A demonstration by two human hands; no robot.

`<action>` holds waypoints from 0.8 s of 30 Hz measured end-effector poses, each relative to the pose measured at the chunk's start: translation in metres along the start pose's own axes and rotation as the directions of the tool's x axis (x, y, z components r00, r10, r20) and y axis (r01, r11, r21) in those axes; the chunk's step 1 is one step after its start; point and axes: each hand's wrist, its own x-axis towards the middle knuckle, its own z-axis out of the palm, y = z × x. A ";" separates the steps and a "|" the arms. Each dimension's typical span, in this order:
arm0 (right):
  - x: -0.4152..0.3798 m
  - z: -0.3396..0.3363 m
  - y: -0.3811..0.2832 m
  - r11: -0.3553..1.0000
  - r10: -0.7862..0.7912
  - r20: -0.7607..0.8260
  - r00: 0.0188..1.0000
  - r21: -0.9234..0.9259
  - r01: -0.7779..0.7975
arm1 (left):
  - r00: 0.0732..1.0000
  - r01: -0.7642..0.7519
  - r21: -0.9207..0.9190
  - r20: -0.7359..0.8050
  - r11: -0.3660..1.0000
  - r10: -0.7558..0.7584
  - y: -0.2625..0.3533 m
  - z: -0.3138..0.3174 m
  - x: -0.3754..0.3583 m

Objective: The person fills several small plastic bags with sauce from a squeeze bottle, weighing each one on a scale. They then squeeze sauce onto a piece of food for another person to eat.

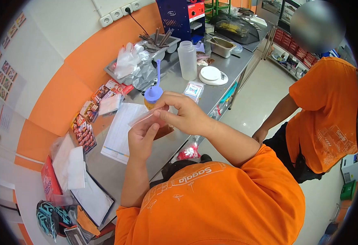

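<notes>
A small clear plastic bag [144, 119] is held up over the steel table between my two hands. My right hand [185, 112] pinches its upper edge between thumb and fingers. Below it, my left hand [141, 141] grips the bag's lower side with thumb and fingers. Just beyond my hands, a purple scoop [153, 93] with a long upright handle rests over a container of something yellow-orange, partly hidden by my right hand. A printed paper sheet [119, 130] lies flat under and left of my left hand.
Behind my hands stand a tall translucent bottle [187, 61] and a white kitchen scale [213, 76]. Plastic bags [130, 63] lie on metal trays at the wall. Left are leaflets [83, 131] and a clipboard [93, 200]. A person in an orange shirt [330, 114] stands at right.
</notes>
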 end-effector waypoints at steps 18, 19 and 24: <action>0.010 0.012 0.011 0.989 0.034 0.194 0.980 -0.146 -0.006 | 0.983 0.101 0.263 -0.173 0.959 -0.056 0.008 -0.009 -0.008; 0.006 0.012 0.011 0.988 0.032 0.183 0.983 -0.151 -0.004 | 0.962 -0.003 0.311 -0.258 0.951 0.088 0.006 -0.003 -0.008; -0.015 0.006 0.014 0.962 0.112 0.174 0.978 -0.266 -0.063 | 0.949 -0.007 0.314 -0.297 0.949 0.106 -0.004 -0.007 -0.020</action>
